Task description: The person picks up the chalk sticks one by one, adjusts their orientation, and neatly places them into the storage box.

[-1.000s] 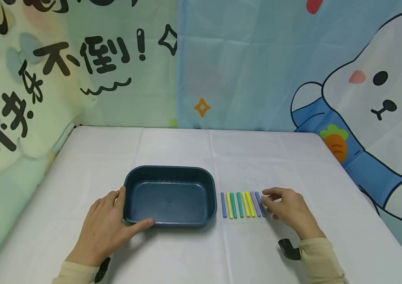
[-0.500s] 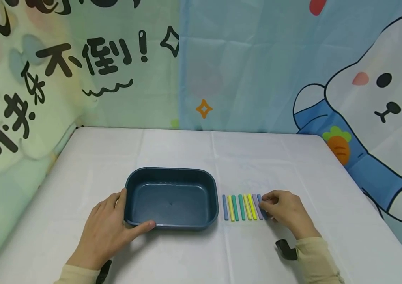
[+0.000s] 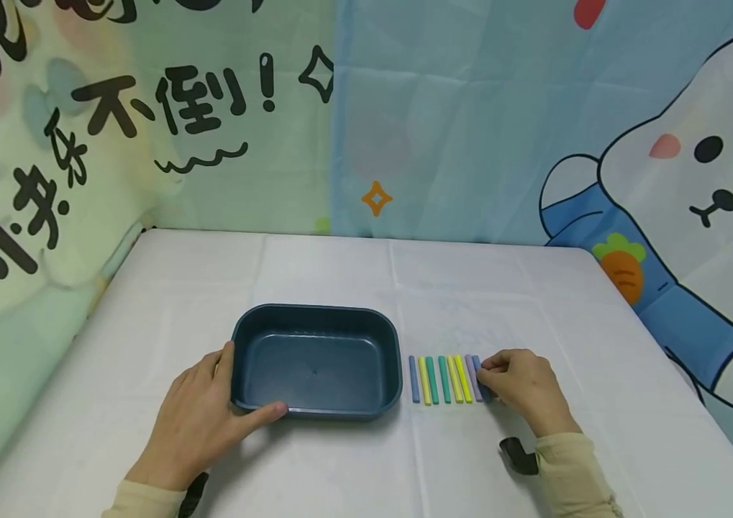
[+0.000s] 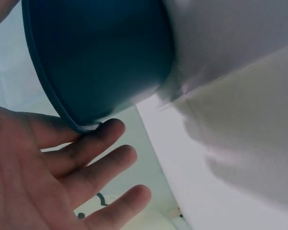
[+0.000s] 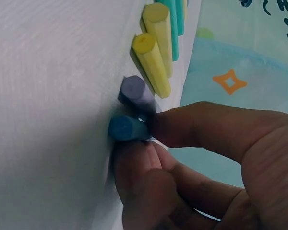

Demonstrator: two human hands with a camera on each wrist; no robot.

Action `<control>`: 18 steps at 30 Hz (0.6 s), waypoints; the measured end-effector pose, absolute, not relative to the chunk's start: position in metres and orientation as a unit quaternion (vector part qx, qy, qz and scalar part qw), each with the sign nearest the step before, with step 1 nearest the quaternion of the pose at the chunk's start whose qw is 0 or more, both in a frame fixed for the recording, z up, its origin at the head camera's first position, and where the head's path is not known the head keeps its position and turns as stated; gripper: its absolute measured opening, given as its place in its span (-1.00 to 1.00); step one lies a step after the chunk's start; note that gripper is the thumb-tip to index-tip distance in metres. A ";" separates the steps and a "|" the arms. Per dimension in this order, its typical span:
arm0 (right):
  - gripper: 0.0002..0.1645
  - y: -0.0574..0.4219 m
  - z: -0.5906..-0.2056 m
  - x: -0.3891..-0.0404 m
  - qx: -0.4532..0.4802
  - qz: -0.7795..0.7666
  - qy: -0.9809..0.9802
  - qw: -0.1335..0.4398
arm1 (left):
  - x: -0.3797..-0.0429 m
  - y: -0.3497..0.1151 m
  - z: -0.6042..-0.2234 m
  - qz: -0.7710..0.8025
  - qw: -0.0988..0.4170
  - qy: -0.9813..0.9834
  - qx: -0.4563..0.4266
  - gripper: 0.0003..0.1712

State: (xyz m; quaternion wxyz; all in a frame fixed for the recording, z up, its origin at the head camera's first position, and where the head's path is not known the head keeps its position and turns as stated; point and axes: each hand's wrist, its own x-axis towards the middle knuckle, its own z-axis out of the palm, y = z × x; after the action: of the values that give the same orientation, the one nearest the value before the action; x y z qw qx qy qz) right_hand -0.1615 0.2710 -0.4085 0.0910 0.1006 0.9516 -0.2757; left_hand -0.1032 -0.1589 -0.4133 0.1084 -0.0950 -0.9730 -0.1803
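My right hand (image 3: 524, 388) pinches the blue chalk stick (image 5: 127, 128) at the right end of a row of chalk sticks, between thumb and finger. Right beside it lies a purple chalk stick (image 5: 135, 91), then yellow chalk sticks (image 5: 153, 67), green ones (image 3: 445, 380) and another blue chalk stick (image 3: 414, 379) at the row's left end. A dark blue plastic tray (image 3: 316, 414) stands left of the row, with nothing in it. Against its front left corner rests my left hand (image 3: 201, 424), thumb on the front rim and fairly straight fingers along the left side.
A white cloth (image 3: 314, 270) covers the table. Printed curtains (image 3: 457, 122) hang close behind the table and along its left side. A dark strap piece (image 3: 518, 457) juts from under the right wrist.
My right hand has lowered its fingers onto the blue chalk stick at the row's right end and now pinches it. The left hand stays at the tray; the view shifts slightly.
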 end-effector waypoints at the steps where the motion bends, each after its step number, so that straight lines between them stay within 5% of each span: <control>1: -0.68 0.271 -0.409 -0.162 0.102 -0.275 0.952 0.090 | -0.103 -0.159 -0.413 -0.181 0.109 -0.973 -0.095 0.39; 18: -0.55 0.271 -0.407 -0.161 0.131 -0.323 0.937 0.037 | -0.104 -0.158 -0.414 -0.186 0.107 -0.972 -0.096 0.38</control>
State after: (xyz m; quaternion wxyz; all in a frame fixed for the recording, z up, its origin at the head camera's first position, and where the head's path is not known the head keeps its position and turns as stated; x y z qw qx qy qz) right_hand -0.1613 0.2706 -0.4066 0.0366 0.1306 0.9368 -0.3226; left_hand -0.1036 -0.1576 -0.4135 0.1072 -0.0965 -0.9720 -0.1857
